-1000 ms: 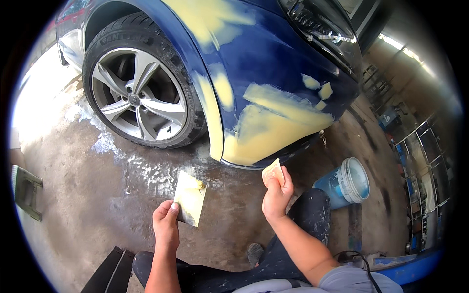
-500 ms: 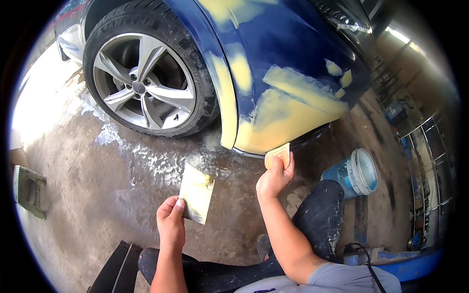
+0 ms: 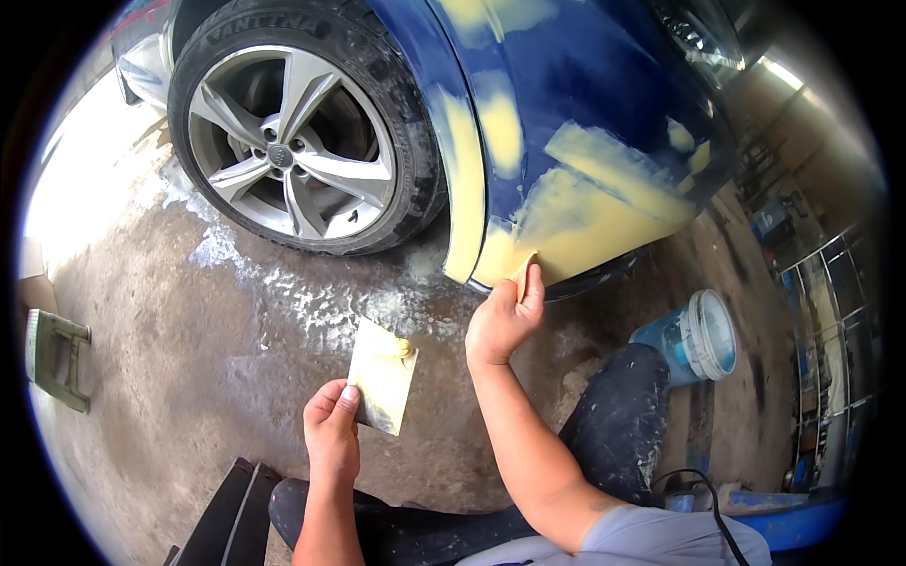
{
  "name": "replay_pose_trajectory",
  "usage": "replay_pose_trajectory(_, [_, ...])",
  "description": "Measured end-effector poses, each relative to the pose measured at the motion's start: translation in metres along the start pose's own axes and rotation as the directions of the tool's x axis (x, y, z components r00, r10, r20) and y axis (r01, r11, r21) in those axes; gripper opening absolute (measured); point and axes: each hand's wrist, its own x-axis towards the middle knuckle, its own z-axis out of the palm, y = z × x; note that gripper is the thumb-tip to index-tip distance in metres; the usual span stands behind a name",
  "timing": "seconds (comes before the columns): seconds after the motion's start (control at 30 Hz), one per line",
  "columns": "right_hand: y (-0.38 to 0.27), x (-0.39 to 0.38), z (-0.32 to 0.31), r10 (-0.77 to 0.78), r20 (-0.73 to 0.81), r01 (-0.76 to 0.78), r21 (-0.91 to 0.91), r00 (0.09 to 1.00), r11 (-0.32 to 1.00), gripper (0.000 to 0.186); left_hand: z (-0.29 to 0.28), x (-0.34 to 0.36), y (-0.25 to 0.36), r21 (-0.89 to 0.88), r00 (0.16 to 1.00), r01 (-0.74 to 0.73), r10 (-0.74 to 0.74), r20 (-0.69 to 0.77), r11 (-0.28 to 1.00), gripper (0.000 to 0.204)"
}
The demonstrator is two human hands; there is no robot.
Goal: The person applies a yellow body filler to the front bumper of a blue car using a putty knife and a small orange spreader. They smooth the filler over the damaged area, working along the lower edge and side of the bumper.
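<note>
My left hand (image 3: 330, 424) grips a flat rectangular mixing board (image 3: 379, 391) by its lower left corner, thumb on top. A dab of yellow putty (image 3: 400, 348) sits near the board's upper right edge. In my right hand (image 3: 503, 321) is a small putty spreader (image 3: 525, 274), pinched between thumb and fingers and turned nearly edge-on. Its tip is at the lower edge of the blue car bumper (image 3: 604, 85) and appears to touch it. Yellow filler (image 3: 585, 231) covers much of the bumper's lower corner, with more on the wheel-arch trim (image 3: 461, 189).
Left of the bumper stands the car wheel (image 3: 288, 156). A blue bucket with a white rim (image 3: 694, 335) lies tilted beside my right knee. A small green stool (image 3: 57, 358) is at far left, a metal rack (image 3: 830, 330) at right. White residue (image 3: 321, 307) marks the concrete floor.
My right hand has moved slightly left and up, and the spreader has turned from face-on to edge-on against the bumper's lower edge. My left hand and the board have barely moved.
</note>
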Motion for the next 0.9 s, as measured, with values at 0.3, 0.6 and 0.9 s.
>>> replay_pose_trajectory(0.3, [0.016,-0.011,0.011,-0.165,0.23,0.244,-0.378,0.959,0.893,0.03,-0.002,0.004,-0.002,0.025,1.0,0.002,-0.003,0.019,1.0,0.022])
replay_pose_trajectory(0.6, [-0.053,-0.049,-0.086,0.139,0.791,0.131,-0.266,0.595,0.955,0.03,0.012,0.003,-0.002,0.245,0.989,-0.147,0.15,0.009,0.958,0.02])
replay_pose_trajectory(0.9, [-0.075,-0.074,-0.047,-0.145,0.87,0.508,-0.133,0.471,0.851,0.025,0.027,-0.004,-0.004,0.629,0.795,-0.566,0.554,0.246,0.533,0.011])
